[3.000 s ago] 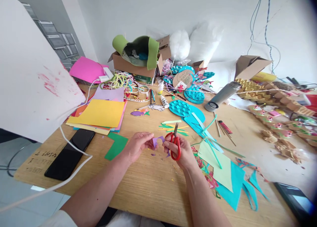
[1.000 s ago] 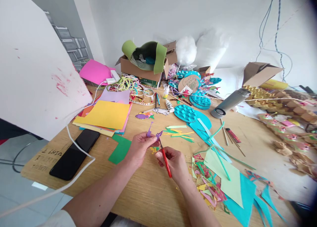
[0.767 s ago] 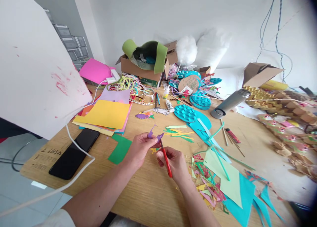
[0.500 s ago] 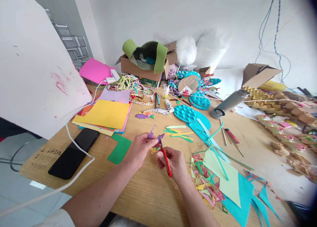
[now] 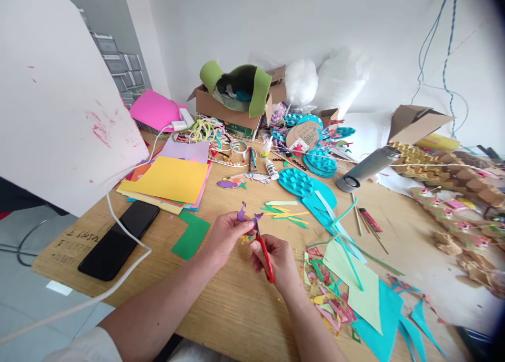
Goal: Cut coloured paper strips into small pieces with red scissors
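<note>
Between the thumb and fingers of my left hand (image 5: 228, 237) is a small piece of purple paper (image 5: 241, 213), with narrow cut bits standing up from it. My right hand (image 5: 276, 257) grips red-handled scissors (image 5: 267, 259), whose blades point up and left against the paper by my left fingertips. Just beyond the hands lie thin green and yellow paper strips (image 5: 287, 212). A purple paper fish (image 5: 228, 184) with coloured fins rests farther back. Left of my left hand lies a green paper piece (image 5: 192, 234).
A black phone (image 5: 118, 241) and a white cable (image 5: 128, 238) lie at left, near stacked coloured paper (image 5: 173, 179). Paper scraps (image 5: 329, 299) spread right of my right forearm. A metal flask (image 5: 369, 167) lies behind them. A glue bottle (image 5: 271, 169) stands mid-table.
The purple strip above my left fingers looks shorter and bent over. Both hands stay almost in place, scissors still at the paper. The whole view has shifted slightly.
</note>
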Demonstrator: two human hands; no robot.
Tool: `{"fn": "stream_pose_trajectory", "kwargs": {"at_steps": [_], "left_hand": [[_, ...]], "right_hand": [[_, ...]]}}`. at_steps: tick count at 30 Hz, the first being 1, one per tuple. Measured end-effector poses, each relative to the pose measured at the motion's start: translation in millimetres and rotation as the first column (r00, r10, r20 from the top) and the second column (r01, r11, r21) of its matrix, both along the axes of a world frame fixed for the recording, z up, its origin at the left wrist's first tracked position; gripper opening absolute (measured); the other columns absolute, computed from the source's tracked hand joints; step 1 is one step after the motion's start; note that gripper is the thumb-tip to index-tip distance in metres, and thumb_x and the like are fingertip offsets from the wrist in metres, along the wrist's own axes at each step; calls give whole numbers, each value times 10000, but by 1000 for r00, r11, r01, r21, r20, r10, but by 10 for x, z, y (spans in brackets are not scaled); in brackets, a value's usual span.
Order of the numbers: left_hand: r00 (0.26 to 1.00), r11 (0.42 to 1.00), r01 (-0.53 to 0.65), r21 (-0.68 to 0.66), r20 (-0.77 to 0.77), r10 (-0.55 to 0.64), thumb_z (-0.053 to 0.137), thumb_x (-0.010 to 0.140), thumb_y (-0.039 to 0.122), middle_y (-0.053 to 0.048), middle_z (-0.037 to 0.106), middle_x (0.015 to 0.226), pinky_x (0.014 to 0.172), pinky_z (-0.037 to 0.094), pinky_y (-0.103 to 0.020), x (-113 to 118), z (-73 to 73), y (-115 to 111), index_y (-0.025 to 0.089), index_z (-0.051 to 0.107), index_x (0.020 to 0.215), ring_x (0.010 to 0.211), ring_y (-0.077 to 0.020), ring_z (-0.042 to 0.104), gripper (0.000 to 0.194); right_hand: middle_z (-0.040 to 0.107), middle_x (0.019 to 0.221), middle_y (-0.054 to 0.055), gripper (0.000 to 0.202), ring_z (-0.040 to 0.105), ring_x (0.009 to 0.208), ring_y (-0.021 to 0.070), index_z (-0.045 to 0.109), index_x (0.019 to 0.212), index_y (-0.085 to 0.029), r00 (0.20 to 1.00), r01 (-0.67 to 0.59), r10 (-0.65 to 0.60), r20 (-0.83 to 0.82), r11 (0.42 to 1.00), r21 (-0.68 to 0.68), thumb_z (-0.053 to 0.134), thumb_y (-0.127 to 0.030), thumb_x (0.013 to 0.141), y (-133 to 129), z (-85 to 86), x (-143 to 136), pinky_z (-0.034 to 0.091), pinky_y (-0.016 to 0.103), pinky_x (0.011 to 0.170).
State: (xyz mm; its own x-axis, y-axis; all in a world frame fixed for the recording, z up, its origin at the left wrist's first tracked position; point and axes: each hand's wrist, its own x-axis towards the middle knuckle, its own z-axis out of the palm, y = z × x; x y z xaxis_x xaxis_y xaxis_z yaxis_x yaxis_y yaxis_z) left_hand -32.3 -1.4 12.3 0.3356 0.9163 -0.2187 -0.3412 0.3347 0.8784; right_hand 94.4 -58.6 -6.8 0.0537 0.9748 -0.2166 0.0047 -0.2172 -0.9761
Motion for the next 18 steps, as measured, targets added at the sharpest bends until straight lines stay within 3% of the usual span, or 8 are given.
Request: {"fn": "stream_pose_trajectory", "kwargs": {"at_steps": [18], "left_hand": [[1000, 1000, -2, -26, 6, 2, 711, 644, 247, -44, 679, 704, 690, 458, -258, 7, -33, 11, 124, 646, 694, 667, -130, 604, 148]], "right_hand": [[565, 463, -8, 410, 488, 352, 101, 544, 597, -163, 1000, 0, 1, -26, 1000, 15, 744, -513, 673, 2, -43, -1, 380, 198, 349]]}}
